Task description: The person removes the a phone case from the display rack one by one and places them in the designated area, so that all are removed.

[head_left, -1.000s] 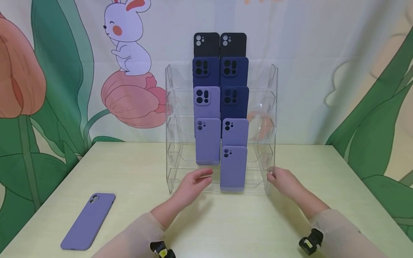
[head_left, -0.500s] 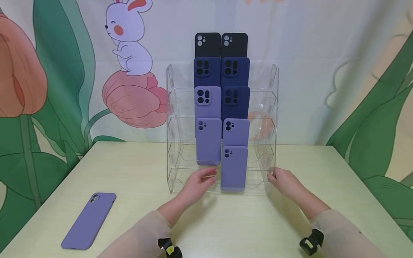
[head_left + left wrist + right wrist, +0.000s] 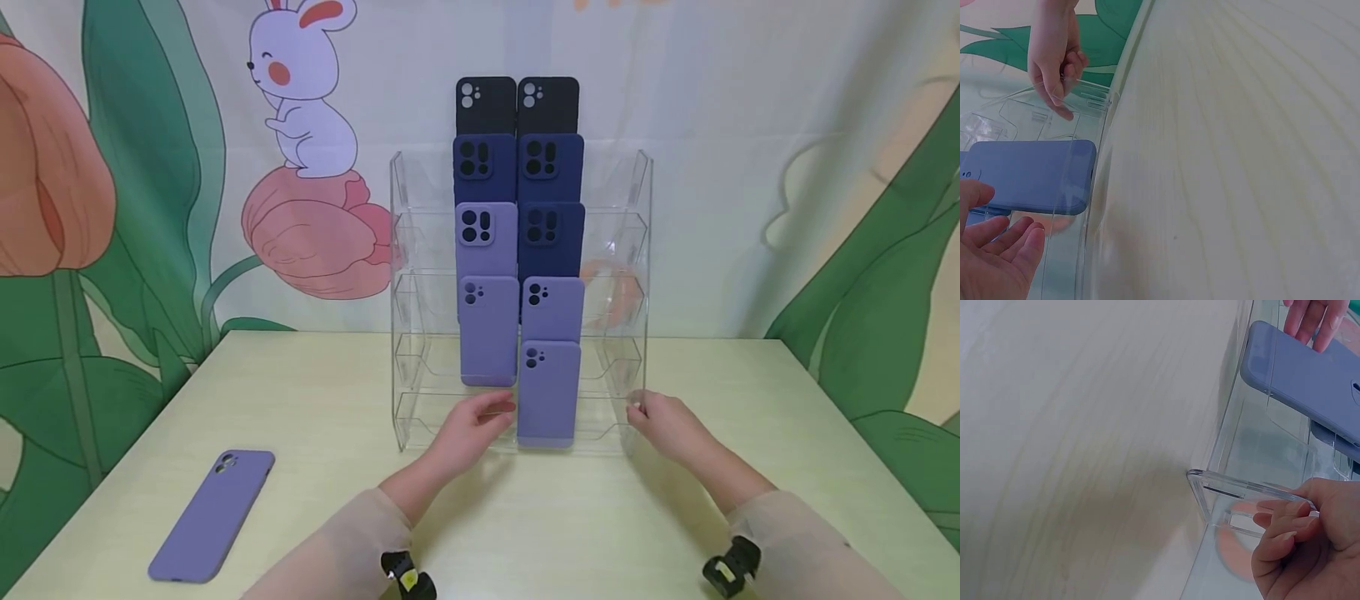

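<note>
A clear acrylic tiered stand (image 3: 420,408) holds phone cases in two columns. My left hand (image 3: 468,437) is at the lowest tier, fingers loosely bent and thumb apart. Its fingertips are right at the left edge of the bottom lavender phone case (image 3: 548,396); in the left wrist view the same case (image 3: 1032,175) lies just beyond the fingers, with nothing held. My right hand (image 3: 666,423) pinches the lower right side panel of the stand; the right wrist view shows thumb and curled fingers around that panel (image 3: 1229,487).
Another lavender case (image 3: 212,517) lies flat on the table at the left. Higher tiers hold a lavender case (image 3: 489,333) on the left, navy cases (image 3: 551,167) and black cases (image 3: 486,104) at the top. A printed curtain (image 3: 712,208) hangs behind the table.
My left hand has moved to the right, closer to the bottom lavender case. My right hand has stayed on the stand's side panel. The head view has shifted slightly.
</note>
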Motion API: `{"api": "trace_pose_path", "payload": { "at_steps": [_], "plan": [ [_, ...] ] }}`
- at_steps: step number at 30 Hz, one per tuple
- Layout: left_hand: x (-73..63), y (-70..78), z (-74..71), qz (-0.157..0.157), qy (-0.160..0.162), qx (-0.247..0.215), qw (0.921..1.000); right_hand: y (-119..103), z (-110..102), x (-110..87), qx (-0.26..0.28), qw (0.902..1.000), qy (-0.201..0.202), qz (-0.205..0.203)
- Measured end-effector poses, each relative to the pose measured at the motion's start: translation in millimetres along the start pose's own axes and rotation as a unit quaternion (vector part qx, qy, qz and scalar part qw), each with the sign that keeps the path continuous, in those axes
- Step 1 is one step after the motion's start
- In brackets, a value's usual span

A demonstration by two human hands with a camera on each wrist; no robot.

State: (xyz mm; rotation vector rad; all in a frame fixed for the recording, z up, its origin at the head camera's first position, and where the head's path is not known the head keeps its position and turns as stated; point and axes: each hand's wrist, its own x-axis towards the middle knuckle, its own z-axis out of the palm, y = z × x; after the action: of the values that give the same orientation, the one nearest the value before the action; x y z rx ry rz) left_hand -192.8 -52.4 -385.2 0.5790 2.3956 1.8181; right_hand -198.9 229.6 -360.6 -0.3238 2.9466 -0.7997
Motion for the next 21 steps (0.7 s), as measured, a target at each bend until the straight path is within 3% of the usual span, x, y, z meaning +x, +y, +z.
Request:
{"api": "trace_pose_path", "payload": {
  "at_steps": [7, 14, 18, 21],
  "plan": [
    [-8.8, 25.9, -0.3, -0.003, -0.006, 0.003, 1.0000, -0.1, -0.1, 0.4, 0.000, 1.0000, -0.002, 0.003],
    [3.2, -4.2, 3.8, 0.003, 0.003, 0.007, 1.0000, -0.3, 0.2, 0.2, 0.003, 1.0000, -0.004, -0.002],
    [4.3, -3.8, 5.2, 0.000, 0.007, 0.014, 0.9999, 0.5, 0.3, 0.2, 0.002, 1.0000, -0.003, -0.004],
    [2.0, 7.1, 6.8, -0.006, 0.010, 0.012, 0.9999, 1.3, 0.0, 0.0, -0.001, 1.0000, -0.002, -0.003]
  ]
}}
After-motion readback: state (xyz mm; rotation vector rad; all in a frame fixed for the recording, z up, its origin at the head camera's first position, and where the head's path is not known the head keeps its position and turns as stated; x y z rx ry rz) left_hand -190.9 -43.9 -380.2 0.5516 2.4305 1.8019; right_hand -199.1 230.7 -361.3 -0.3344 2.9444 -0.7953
